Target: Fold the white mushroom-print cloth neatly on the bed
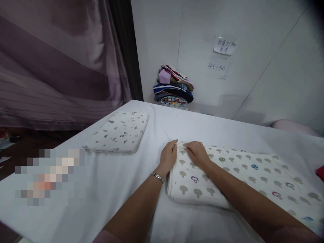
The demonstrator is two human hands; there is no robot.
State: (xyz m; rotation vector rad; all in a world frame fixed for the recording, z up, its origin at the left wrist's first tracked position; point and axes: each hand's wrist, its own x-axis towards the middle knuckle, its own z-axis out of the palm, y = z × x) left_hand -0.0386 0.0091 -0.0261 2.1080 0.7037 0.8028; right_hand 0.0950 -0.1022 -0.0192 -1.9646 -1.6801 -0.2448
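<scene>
White, soft-looking cloth (187,185) lies under and beside the two hands on a white-covered table (121,189), as I see it from the room. Left hand (168,157): fingers bent at the cloth's far left corner, apparently pinching it. Right hand (198,153): just to the right of the left hand, fingers curled over the far edge, grasping the layers there. For a neat edge, both grips should draw it gently taut, square the corner and match the layers; a harder pull by one hand would probably skew the fold. Appearance: several layers, rounded at the left side near the left hand, the cloth running far rightward beneath the right forearm (233,184). Most printed mushrooms are grey-beige; a few are green, blue, purple or red. Small creases gather between the hands. Well left of the left hand lies a folded grey-motif cloth (121,133); beyond both hands, a fabric stack (174,87).
</scene>
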